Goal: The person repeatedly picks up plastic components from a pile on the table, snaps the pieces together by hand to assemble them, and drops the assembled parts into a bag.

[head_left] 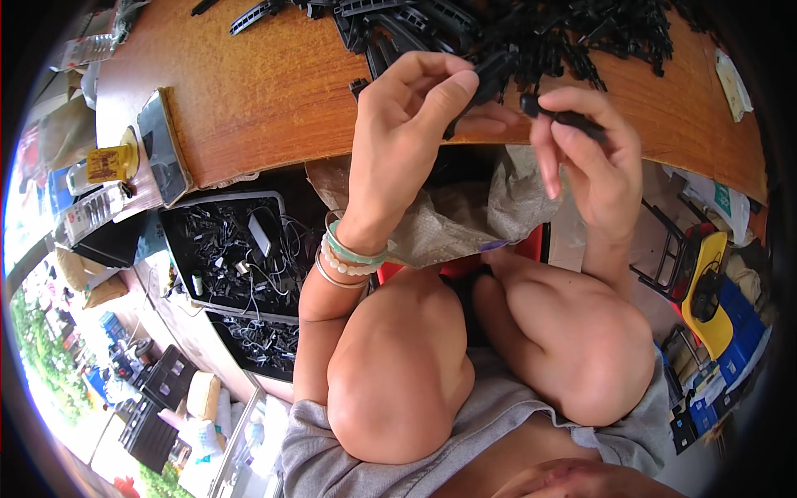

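My left hand (407, 112) is raised at the table's near edge, its thumb and fingers closed on a black plastic part (491, 81). Bracelets circle that wrist. To its right, my right hand (599, 158) pinches a short, slim black piece with a rounded end (573, 120) between thumb and fingers. The two black pieces are apart. Just beyond both hands lies a heap of black plastic parts (610, 37), with longer slotted pieces (398, 12) at its left side. What exact kind these parts are, I cannot tell.
The wooden table (249, 100) carries a phone (164, 148) and a yellow tape roll (112, 163) at left. Black bins (178, 261) of small parts and cables stand below it. A woven sack (448, 220) hangs before my knees; a yellow stool (714, 319) is at right.
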`<move>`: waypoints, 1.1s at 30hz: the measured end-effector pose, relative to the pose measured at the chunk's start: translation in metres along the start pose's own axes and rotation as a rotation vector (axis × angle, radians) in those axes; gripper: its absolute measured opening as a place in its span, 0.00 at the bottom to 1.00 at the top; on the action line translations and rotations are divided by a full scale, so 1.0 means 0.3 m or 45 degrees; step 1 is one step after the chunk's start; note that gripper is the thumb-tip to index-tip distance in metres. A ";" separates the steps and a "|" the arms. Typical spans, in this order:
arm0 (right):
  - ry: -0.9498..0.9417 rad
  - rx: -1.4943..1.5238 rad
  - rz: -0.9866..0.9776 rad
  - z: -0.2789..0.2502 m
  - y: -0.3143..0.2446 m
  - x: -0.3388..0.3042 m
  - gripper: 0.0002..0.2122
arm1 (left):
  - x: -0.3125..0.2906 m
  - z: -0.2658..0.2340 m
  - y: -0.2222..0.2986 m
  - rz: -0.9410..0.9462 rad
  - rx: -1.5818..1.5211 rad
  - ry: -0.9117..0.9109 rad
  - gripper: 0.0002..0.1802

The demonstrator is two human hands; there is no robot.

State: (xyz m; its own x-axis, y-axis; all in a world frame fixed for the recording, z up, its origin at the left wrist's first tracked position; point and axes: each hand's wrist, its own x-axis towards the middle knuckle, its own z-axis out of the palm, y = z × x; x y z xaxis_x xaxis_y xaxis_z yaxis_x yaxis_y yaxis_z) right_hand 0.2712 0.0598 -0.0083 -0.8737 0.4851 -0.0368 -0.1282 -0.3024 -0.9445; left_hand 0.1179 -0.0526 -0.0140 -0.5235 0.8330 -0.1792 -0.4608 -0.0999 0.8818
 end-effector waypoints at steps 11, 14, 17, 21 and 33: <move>0.154 -0.821 -0.153 0.022 -0.043 -0.004 0.11 | 0.000 0.016 0.016 -0.146 0.315 -0.179 0.15; 0.084 -0.973 -0.526 0.009 -0.017 0.012 0.08 | -0.003 0.011 0.006 -0.155 0.246 -0.194 0.16; 0.223 -0.809 -0.420 0.025 0.001 0.001 0.09 | -0.020 -0.003 -0.007 0.149 0.656 -0.328 0.18; 0.326 -0.854 -0.479 0.002 0.010 -0.006 0.10 | -0.028 0.032 0.016 0.462 1.064 -0.354 0.21; 0.206 -0.842 -0.325 -0.011 -0.008 -0.002 0.14 | -0.011 0.015 0.003 0.633 0.933 -0.338 0.16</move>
State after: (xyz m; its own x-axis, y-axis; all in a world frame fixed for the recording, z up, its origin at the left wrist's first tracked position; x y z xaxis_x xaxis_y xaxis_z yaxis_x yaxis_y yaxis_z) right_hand 0.2738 0.0629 -0.0070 -0.7673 0.6053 0.2119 0.0365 0.3710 -0.9279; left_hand 0.1225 -0.0530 -0.0107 -0.3163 0.8930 0.3202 0.3888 -0.1858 0.9024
